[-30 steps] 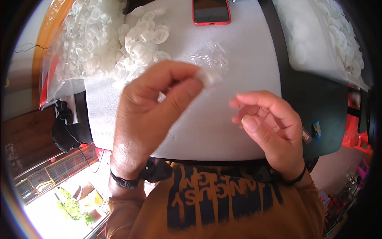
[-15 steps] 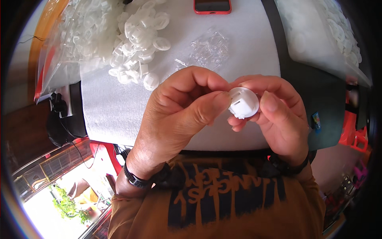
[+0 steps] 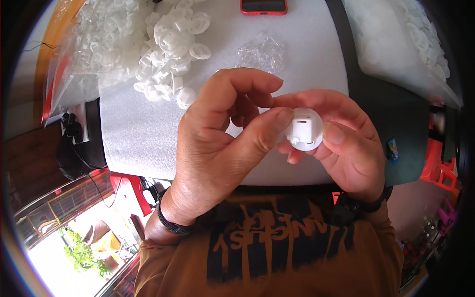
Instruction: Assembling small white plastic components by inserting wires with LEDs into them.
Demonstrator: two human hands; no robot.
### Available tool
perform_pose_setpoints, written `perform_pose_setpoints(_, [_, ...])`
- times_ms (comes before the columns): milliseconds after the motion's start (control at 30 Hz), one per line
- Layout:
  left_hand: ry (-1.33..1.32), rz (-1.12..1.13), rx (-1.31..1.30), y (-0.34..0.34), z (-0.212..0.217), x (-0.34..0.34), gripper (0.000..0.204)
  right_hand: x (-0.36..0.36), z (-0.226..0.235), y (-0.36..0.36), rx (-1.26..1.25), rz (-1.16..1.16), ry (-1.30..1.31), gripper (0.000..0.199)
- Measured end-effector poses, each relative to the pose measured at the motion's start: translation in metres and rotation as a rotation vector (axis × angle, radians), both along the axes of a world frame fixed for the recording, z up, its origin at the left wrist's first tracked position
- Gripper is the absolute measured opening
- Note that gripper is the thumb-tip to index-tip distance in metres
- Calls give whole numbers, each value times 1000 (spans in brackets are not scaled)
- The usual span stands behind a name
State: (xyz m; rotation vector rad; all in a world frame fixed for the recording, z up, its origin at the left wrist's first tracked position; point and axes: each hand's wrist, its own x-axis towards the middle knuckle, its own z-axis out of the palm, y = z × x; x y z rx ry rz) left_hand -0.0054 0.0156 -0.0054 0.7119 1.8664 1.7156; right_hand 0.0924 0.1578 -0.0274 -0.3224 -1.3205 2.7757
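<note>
A small round white plastic part (image 3: pixel 305 129), with a boxy, slotted middle on a disc base, is pinched between the thumb and fingers of my right hand (image 3: pixel 349 136). Its boxy side faces up toward me. My left hand (image 3: pixel 222 131) is at the part's left; the thumb tip touches or overlaps its edge, while the index finger is lifted away and the other fingers curl behind. Beyond my hands, a heap of similar white plastic parts (image 3: pixel 173 47) lies at the upper left. Small clear plastic pieces (image 3: pixel 262 53) are scattered behind my left hand.
A clear bag of white parts (image 3: pixel 111 42) stands at the far left, and another bag (image 3: pixel 396 44) at the far right. A red-cased phone (image 3: pixel 263 6) lies at the back. White foam sheet (image 3: pixel 133 138) covers the table. A small blue packet (image 3: pixel 393 150) sits at right.
My left index finger has lifted off the white part and the left hand has opened somewhat. The part has turned in my right fingers, its slot now lying level.
</note>
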Motion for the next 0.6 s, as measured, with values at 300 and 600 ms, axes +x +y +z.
perform_pose_setpoints(300, [179, 196, -311, -20, -28, -5, 6, -1, -4, 11, -49, -70, 74, 40])
perform_pose_setpoints(600, [552, 67, -418, -5, -31, -9, 9, -3, -4, 14, -136, -225, -82, 40])
